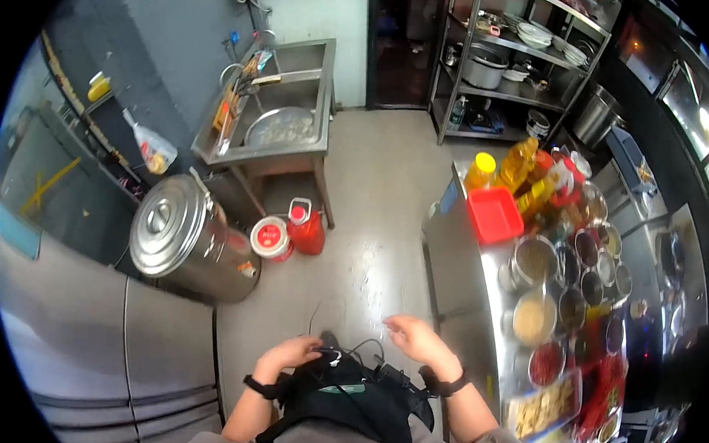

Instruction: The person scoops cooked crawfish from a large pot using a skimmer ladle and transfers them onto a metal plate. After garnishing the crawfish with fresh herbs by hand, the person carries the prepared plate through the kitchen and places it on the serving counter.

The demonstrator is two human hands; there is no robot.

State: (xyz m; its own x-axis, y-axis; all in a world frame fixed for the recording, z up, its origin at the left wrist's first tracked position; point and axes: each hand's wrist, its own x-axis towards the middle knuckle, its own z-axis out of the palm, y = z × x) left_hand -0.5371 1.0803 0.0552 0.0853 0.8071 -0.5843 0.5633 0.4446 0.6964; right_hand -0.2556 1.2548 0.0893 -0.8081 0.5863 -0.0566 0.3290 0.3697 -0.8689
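Judged step: handling at waist; left hand (291, 353) hovered at the black apron (341, 416), fingers curled, grip unclear; right hand (420, 341) hung near the cable (370, 340), fingers loosely open.

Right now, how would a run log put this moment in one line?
left hand: at black waist gear; right hand: open, raised, nothing visible in it; right side: red tray on steel counter; left side: metal sink

White tub (272, 238) beside red jug (308, 234)
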